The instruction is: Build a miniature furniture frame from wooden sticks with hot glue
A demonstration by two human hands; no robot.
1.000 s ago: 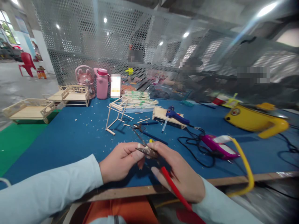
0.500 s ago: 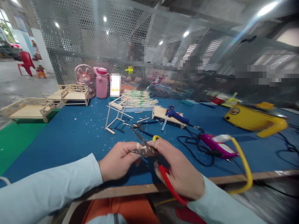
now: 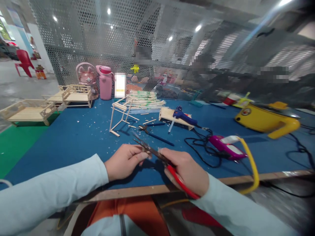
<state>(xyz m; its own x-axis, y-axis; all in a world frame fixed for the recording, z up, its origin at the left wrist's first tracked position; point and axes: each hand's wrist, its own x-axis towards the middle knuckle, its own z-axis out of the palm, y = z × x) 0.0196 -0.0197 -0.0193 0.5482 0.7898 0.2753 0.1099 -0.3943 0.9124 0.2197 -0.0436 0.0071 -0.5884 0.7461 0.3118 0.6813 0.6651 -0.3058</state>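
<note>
Red-handled scissors (image 3: 180,183) are gripped in my right hand (image 3: 188,168), their dark blades nearly closed and pointing up and left. The blades lie by the fingertips of my left hand (image 3: 125,162), which is closed in a pinch; what it holds is too small to make out. Beyond my hands, a thin wooden stick frame (image 3: 119,106) stands on the blue table (image 3: 91,144). Pliers with blue handles (image 3: 157,137) lie open just past the scissors.
Behind are wooden sticks (image 3: 145,101), a pink bottle (image 3: 105,83) and small wooden beds (image 3: 28,113) at left. A blue glue gun (image 3: 184,117) rests on a wooden piece. At right are a purple device (image 3: 227,147), cables and a yellow pot (image 3: 261,119).
The scissor blades have come together and turned, and the small pale piece between them no longer shows. The whole view has shifted slightly, and more of the pliers is visible.
</note>
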